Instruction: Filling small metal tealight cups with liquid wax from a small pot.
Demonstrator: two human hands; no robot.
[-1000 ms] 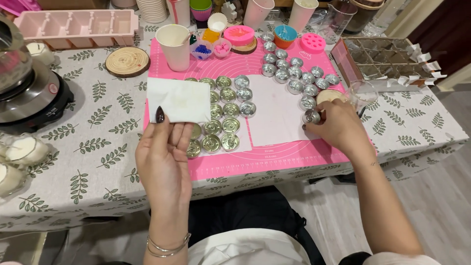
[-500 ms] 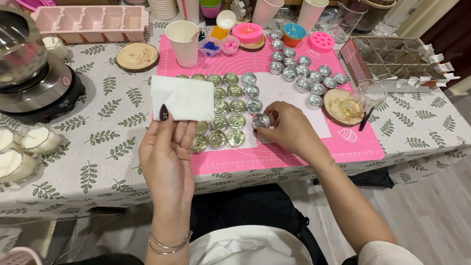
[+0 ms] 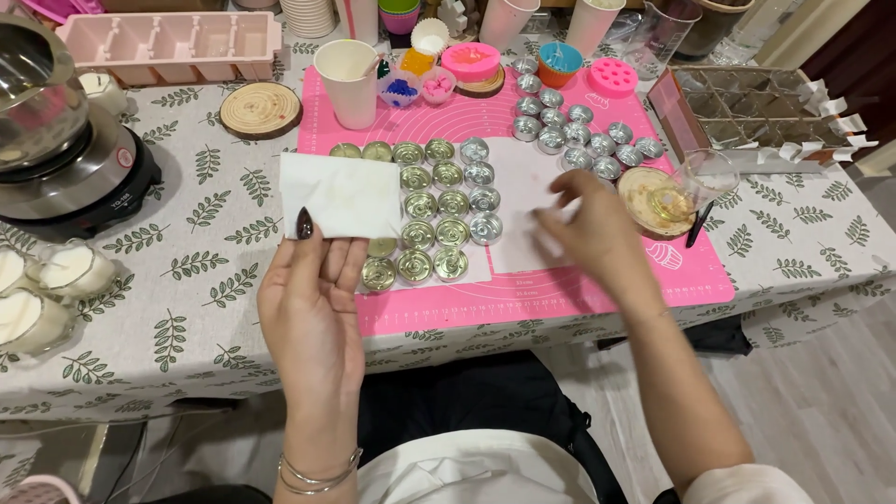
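We log the desk (image 3: 187, 308), covered in a leaf-print cloth, as the largest item. On it at the far left stands a metal pot on a black hotplate (image 3: 56, 159), with a pink moulded tray (image 3: 168, 42) behind it. At centre lies a pink silicone mat (image 3: 560, 280). On the mat we count a white paper sheet (image 3: 523, 215) and, left of it, a grid of small round metal tins (image 3: 448, 210) set in close rows; a second loose cluster of empty tins (image 3: 579, 131) sits further back toward the right. A white paper cup (image 3: 347, 84) stands at the mat's rear left corner, and a round wooden coaster (image 3: 259, 109) lies just beside it on the cloth. A clear glass (image 3: 705, 177) leans over a round dish (image 3: 653, 201) at the mat's right edge.

Our left hand (image 3: 313, 308) has its grip clamped on a white folded tissue (image 3: 341, 194), thumb on top, held over the left columns of the grid. Our right hand (image 3: 597, 233) hovers blurred above the paper sheet, fingers loosely spread, holding nothing we can make out.
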